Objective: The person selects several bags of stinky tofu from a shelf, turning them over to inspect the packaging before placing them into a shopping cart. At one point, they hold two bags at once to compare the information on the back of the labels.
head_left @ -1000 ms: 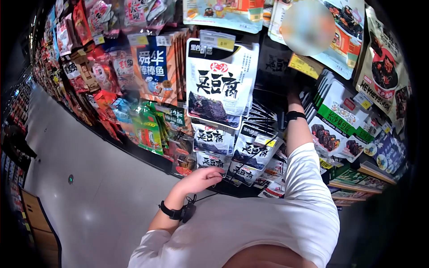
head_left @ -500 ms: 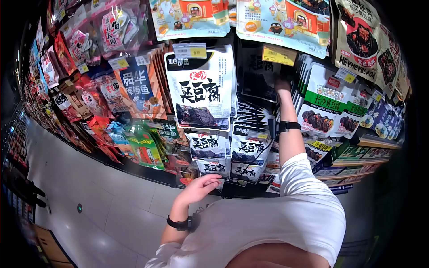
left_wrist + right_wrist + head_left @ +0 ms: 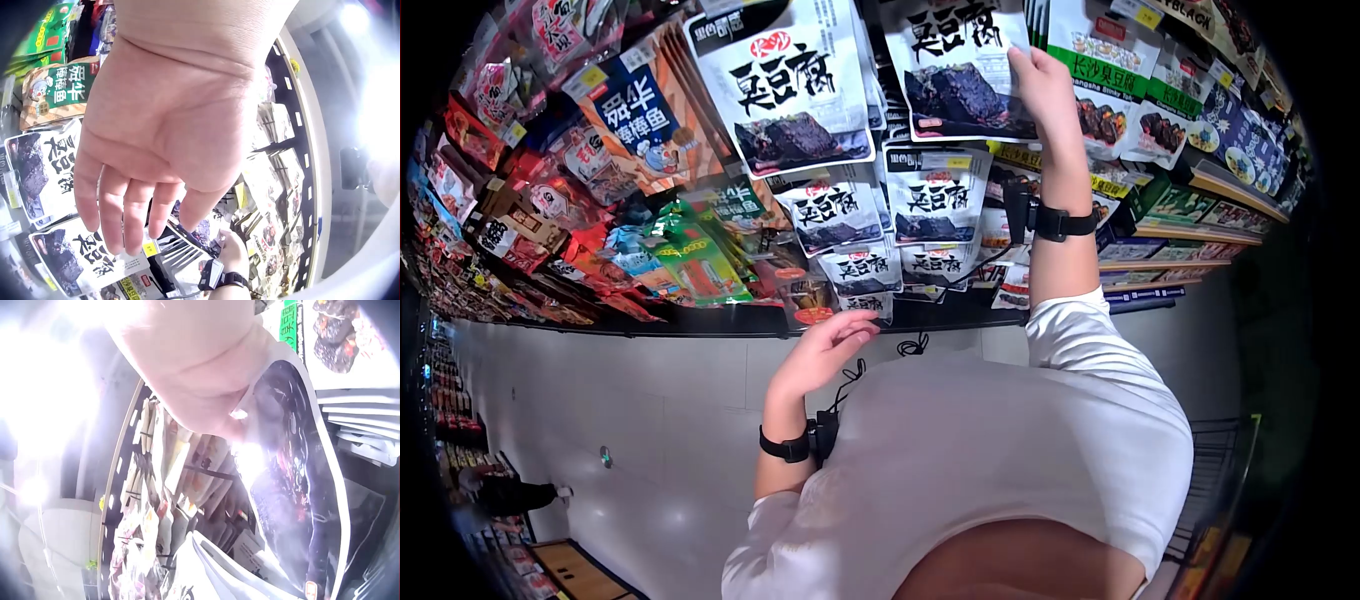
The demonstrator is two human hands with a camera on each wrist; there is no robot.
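A white and black pouch [image 3: 965,85] with a dark food picture is pinched at its right edge by my right hand [image 3: 1048,98]. In the right wrist view the pouch [image 3: 284,481] bends beside the right hand [image 3: 187,369], whose fingertips are hidden. My left hand [image 3: 820,352] hangs in front of the lower pouches, touching nothing. Its relaxed, slightly bent fingers show in the left wrist view, where the left hand [image 3: 162,131] has its palm to the camera. A similar large pouch [image 3: 785,95] hangs to the left of the held one.
Smaller pouches of the same kind [image 3: 935,195] hang below. Orange fish snack packs [image 3: 645,120] and green packs [image 3: 695,255] hang at the left, green-banded pouches [image 3: 1100,70] at the right. Wooden-edged shelves [image 3: 1200,235] stand lower right. A dark figure [image 3: 515,493] is on the floor, far left.
My right hand has come out of the dark gap between hanging packs, bringing a pouch forward. The head view has tilted down, and the left hand stays relaxed.
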